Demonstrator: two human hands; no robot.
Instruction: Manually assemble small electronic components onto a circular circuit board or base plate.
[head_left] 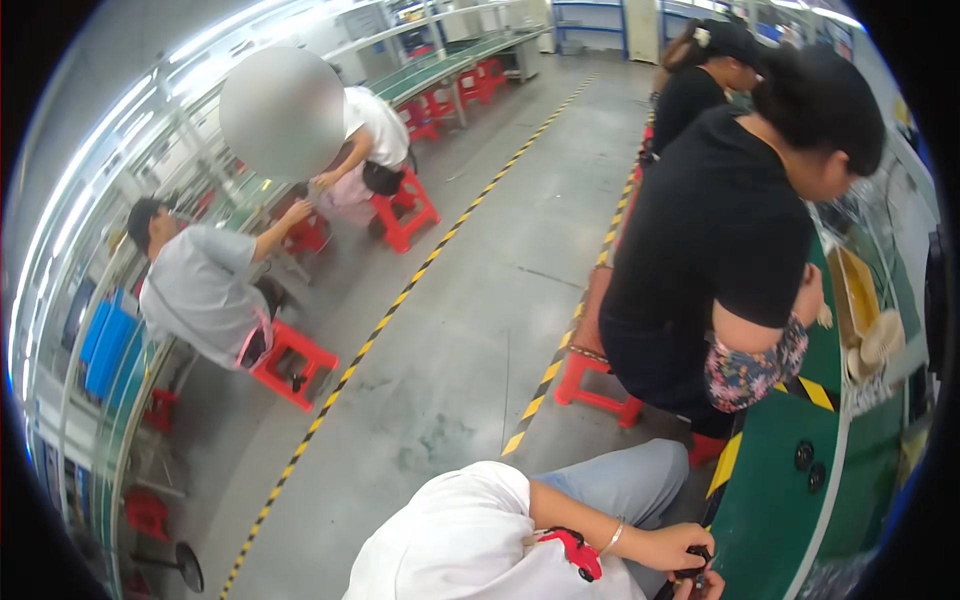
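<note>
At the lower right, by the edge of the green work surface (pixel 760 500), my left hand (pixel 668 547) is closed around a small black part (pixel 697 553). A thin bracelet circles that wrist. Just below it, my right hand (pixel 708 585) has its fingers pressed to the same black part; the frame's edge cuts off much of this hand. The part's exact kind cannot be made out. Two round black pieces (pixel 810 466) lie on the green surface beyond my hands.
A person in black (pixel 700 240) sits close by at the same bench, near an open cardboard box (pixel 855 285). Yellow-black tape (pixel 722 468) crosses the bench. Across the grey aisle (pixel 450 330), people sit on red stools (pixel 290 362) along another bench.
</note>
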